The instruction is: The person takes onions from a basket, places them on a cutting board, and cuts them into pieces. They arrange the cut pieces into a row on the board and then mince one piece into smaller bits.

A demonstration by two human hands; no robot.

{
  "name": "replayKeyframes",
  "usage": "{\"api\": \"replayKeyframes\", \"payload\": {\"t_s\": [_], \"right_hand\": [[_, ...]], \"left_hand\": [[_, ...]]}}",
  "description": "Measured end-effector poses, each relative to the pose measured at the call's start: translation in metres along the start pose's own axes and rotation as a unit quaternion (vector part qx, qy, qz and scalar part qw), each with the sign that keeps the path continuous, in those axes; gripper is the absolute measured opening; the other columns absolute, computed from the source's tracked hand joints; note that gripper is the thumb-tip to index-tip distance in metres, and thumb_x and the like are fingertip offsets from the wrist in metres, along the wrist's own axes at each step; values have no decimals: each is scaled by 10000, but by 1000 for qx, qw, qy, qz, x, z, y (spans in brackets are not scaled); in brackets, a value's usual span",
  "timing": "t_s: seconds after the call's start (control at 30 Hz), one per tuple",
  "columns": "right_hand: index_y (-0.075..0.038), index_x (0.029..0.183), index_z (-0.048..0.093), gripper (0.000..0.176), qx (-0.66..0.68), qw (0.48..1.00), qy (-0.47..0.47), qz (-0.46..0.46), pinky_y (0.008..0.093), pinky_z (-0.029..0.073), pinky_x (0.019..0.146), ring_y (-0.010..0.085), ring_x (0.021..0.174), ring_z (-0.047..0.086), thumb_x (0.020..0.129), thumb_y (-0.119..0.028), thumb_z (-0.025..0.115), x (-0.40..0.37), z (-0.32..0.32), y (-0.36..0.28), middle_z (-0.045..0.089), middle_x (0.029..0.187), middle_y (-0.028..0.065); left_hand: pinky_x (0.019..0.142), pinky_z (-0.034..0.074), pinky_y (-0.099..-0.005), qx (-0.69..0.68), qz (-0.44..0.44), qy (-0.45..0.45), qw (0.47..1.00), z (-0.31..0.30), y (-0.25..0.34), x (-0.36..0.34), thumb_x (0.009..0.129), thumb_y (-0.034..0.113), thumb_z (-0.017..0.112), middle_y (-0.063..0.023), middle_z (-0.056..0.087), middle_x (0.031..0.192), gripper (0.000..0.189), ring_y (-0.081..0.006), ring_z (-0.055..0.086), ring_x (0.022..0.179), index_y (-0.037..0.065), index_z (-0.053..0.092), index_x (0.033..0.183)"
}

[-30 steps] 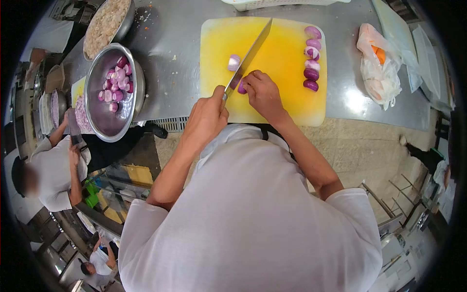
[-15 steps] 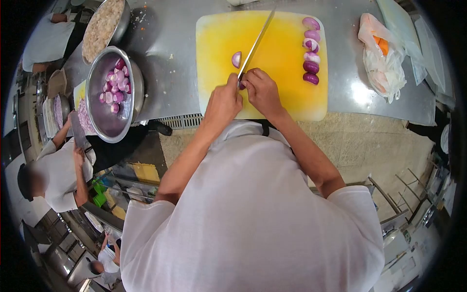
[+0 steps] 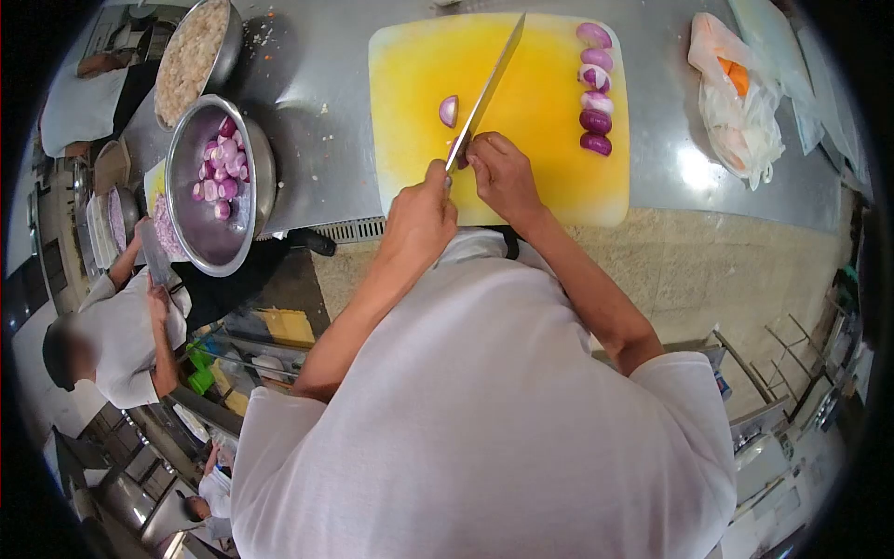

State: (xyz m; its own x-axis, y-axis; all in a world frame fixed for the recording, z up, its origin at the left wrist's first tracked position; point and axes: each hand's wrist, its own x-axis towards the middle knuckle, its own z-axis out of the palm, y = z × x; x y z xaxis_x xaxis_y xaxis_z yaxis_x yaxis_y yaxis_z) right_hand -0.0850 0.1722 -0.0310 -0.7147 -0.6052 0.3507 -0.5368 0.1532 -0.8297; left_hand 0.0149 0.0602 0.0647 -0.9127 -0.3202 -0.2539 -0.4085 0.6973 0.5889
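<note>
My left hand [image 3: 421, 210] is wrapped round the handle of a long knife [image 3: 494, 82], whose blade slants up and right across the yellow cutting board [image 3: 410, 65]. Fingers of my right hand [image 3: 504, 177] pinch a red onion piece [image 3: 464, 160] against the blade's right side; the fingers partly hide it. Left of the blade, a cut onion piece [image 3: 449, 111] lies on the board, with another purple bit close against the knife. Along the board's right side, several red onion pieces [image 3: 596, 122] stand in a row.
A steel bowl [image 3: 262, 177] with peeled red onions stands left of the board, beside another bowl [image 3: 230, 51] of pale chopped food. A plastic bag [image 3: 745, 130] with something orange lies on the right. At left, a co-worker [image 3: 130, 326] holds a broad blade over chopped onion.
My left hand and the knife handle have drawn slightly down and left, and the blade shows more of its flat face. My right hand keeps its pinch. The whole view has shifted a little.
</note>
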Motion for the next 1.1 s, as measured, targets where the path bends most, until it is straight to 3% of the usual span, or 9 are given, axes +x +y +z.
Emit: {"api": "replayKeyframes", "payload": {"t_s": [0.3, 0.4, 0.5, 0.57, 0.6, 0.67, 0.77, 1.03, 1.1], "right_hand": [[-3, 871, 605, 71, -3, 1000, 19, -7, 424, 506, 718, 349, 832, 600, 809, 28, 593, -6, 4, 5, 597, 859, 156], [1, 877, 607, 72, -2, 1000, 20, -6, 422, 508, 719, 352, 832, 600, 811, 27, 600, -7, 2, 7, 598, 860, 159], [-2, 895, 615, 86, 7, 1000, 18, 20, 417, 511, 726, 346, 844, 599, 809, -4, 623, -1, 0, 5, 604, 879, 152], [-7, 905, 623, 102, 11, 998, 25, 51, 414, 514, 732, 339, 858, 600, 807, -33, 641, 2, 2, -2, 610, 900, 144], [-13, 905, 633, 117, -26, 998, 29, 44, 417, 511, 749, 342, 890, 603, 807, -65, 670, 5, 7, -12, 619, 938, 148], [-42, 903, 651, 152, -73, 997, -13, 1, 441, 493, 816, 357, 967, 581, 783, -119, 703, 7, 15, -17, 612, 1004, 158], [-47, 901, 651, 152, -86, 993, -73, -25, 445, 488, 826, 363, 940, 575, 751, -60, 672, -7, 11, -20, 593, 963, 172], [-67, 929, 668, 280, -305, 951, 48, 21, 439, 454, 742, 320, 928, 565, 660, 12, 676, -12, -100, 1, 591, 1005, 113], [-66, 972, 660, 301, -204, 977, 58, -22, 441, 473, 813, 332, 963, 557, 678, -40, 716, 11, -74, -4, 592, 1035, 121]], "left_hand": [[588, 445, -501, -9, -21, -13, 1000, 0, 2, -1, 817, 4, 564, -226, 555, 635, 280, -437, 586, 622, -14, 474, 1081], [556, 431, -473, -34, 53, 60, 996, 22, -12, 15, 824, 22, 578, -211, 541, 622, 282, -419, 562, 581, 1, 484, 1088], [520, 425, -417, -38, 42, 15, 998, -16, 3, 17, 826, 27, 585, -189, 527, 608, 290, -377, 517, 523, -5, 493, 1099], [511, 410, -350, -29, 13, 40, 999, -36, 5, -6, 826, 26, 593, -146, 492, 588, 300, -257, 478, 485, -4, 516, 1114], [511, 410, -350, -29, 19, 35, 999, -43, 2, -12, 826, 26, 593, -146, 492, 588, 300, -257, 478, 485, -4, 516, 1114], [567, 450, -468, -35, -53, 48, 997, -51, -7, -19, 805, 26, 598, -242, 569, 658, 333, -424, 594, 611, 0, 519, 1127], [548, 441, -440, -17, -88, 65, 994, -50, -26, -15, 805, 21, 595, -235, 546, 635, 289, -412, 583, 585, -4, 519, 1083], [546, 453, -413, -40, -82, 87, 992, -25, -62, -15, 794, 15, 580, -208, 535, 621, 308, -383, 577, 565, 2, 503, 1092], [546, 456, -413, -51, -81, 79, 992, -27, -61, -11, 792, 12, 574, -196, 534, 617, 324, -379, 579, 568, 5, 496, 1106]]}}
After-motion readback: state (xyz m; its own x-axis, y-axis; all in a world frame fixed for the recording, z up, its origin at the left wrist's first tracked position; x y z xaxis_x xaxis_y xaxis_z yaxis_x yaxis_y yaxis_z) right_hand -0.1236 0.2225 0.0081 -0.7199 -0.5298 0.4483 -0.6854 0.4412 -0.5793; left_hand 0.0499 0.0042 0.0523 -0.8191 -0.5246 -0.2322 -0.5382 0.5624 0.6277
